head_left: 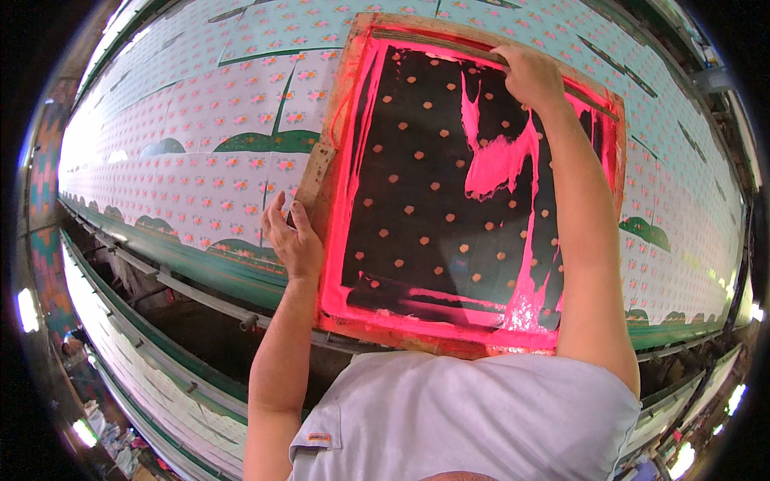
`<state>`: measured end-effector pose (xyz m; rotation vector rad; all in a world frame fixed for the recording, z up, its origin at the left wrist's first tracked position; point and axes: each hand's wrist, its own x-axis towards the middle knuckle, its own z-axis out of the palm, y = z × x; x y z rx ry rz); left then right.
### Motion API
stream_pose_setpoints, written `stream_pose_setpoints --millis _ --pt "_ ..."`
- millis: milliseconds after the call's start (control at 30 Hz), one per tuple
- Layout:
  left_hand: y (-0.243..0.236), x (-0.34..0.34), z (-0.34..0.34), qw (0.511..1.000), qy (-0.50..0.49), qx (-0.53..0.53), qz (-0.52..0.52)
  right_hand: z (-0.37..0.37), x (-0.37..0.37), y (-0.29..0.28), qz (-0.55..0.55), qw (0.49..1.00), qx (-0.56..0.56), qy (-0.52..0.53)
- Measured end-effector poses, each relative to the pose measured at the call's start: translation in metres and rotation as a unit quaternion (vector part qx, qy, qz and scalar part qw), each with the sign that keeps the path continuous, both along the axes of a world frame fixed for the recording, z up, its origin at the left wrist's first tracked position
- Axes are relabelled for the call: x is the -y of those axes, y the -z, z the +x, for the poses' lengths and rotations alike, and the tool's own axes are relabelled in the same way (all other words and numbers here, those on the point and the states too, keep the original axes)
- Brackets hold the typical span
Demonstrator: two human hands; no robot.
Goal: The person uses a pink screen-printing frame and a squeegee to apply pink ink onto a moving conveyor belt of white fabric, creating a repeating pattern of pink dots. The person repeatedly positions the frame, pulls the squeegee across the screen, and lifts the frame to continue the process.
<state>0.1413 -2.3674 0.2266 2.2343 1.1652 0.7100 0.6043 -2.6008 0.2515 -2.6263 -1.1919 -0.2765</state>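
Note:
A wooden-framed printing screen (pixel 330 132) lies tilted in front of me on the patterned fabric. Bright pink ink (pixel 501 167) is smeared around its border and runs in streaks and a pool over its dark mesh, which carries small pale dots. My right hand (pixel 531 76) is closed over a long wooden squeegee (pixel 433 42) lying along the screen's far edge. At the left side of the frame, my left hand (pixel 293 242) has its fingers apart, the thumb close to a short wooden piece (pixel 313 172) on the frame.
White and pale blue fabric (pixel 184 104) with small flowers and green shapes spreads over a long table beneath the screen. Metal rails (pixel 172 284) run along the table's near edge. Another long printed surface (pixel 160 385) lies behind a dark gap at lower left.

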Motion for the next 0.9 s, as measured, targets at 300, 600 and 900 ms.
stream_pose_setpoints --millis 300,600,900 --pt "-0.006 -0.002 0.002 0.999 0.026 0.01 0.02 -0.017 0.011 -0.033 -0.114 0.99 -0.079 -0.031" --pt "0.001 -0.007 -0.001 0.996 0.065 0.064 0.008 -0.179 0.065 -0.044 -0.109 0.984 -0.14 -0.029" --pt "0.018 -0.018 -0.003 0.99 0.078 0.121 -0.005 -0.355 0.116 -0.056 -0.071 0.989 -0.124 -0.025"
